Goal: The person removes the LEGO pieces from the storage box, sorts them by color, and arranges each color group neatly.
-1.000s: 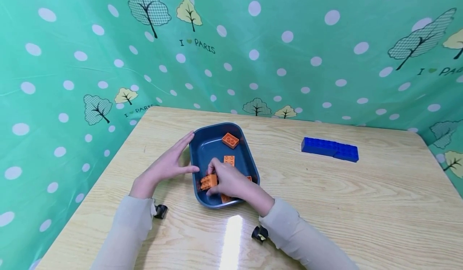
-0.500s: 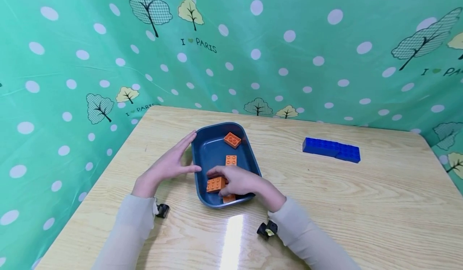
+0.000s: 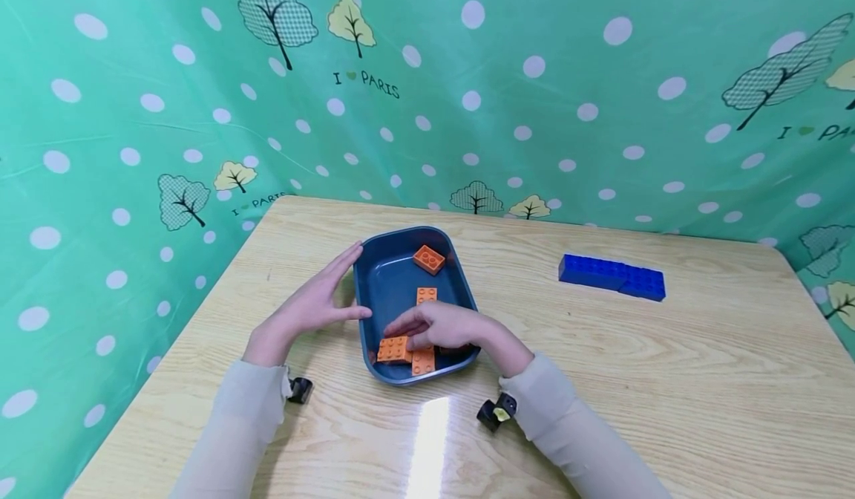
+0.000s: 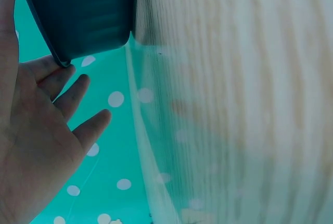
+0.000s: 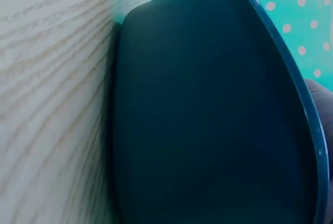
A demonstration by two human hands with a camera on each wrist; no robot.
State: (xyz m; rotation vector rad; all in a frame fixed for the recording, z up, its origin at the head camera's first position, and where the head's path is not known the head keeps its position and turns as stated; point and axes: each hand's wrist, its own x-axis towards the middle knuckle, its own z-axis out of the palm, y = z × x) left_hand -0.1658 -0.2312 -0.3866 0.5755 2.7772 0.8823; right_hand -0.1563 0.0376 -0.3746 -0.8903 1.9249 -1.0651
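In the head view a dark blue box [image 3: 387, 280] holds several orange toy bricks. My left hand [image 3: 310, 302] rests at its left rim, fingers straight and thumb over the edge; the left wrist view shows fingertips at the box corner [image 4: 78, 15]. Inside, my right hand [image 3: 444, 327] hovers over the near half, its fingers loosely bent and thumb by the right end of an orange brick [image 3: 393, 350], which lies studs up. Beside that is another orange brick [image 3: 424, 362]. An orange brick [image 3: 427, 294] shows behind the hand. In the right wrist view the box wall [image 5: 208, 104] hides most of the hand.
An orange brick [image 3: 429, 259] lies hollow side up in the far end of the box. Two blue brick pieces [image 3: 591, 272] stand end to end at the back right of the wooden table [image 3: 601, 380]. A green dotted cloth [image 3: 427, 113] hangs behind.
The orange brick, earlier tilted in my right hand's grip, now lies studs up near the box's near left corner. My right fingers have loosened and drawn right. The left hand stays at the rim.
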